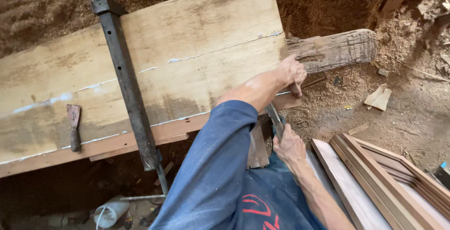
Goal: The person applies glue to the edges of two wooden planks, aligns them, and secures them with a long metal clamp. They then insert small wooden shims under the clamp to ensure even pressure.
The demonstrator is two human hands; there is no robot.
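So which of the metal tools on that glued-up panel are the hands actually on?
The slim blade at the panel's right end, between both hands. The rusty scraper at left and the long bar clamp lie untouched.

One wide glued-up panel of pale wooden boards (187,56) lies across the view. One long dark metal bar clamp (126,80) crosses it. One rusty flat chisel (74,124) rests near its lower left edge. One rough grey round log (335,49) sticks out past its right edge. Two bare hands show. Perhaps three stacked wooden frames (375,178) lie lower right, partly cut off.
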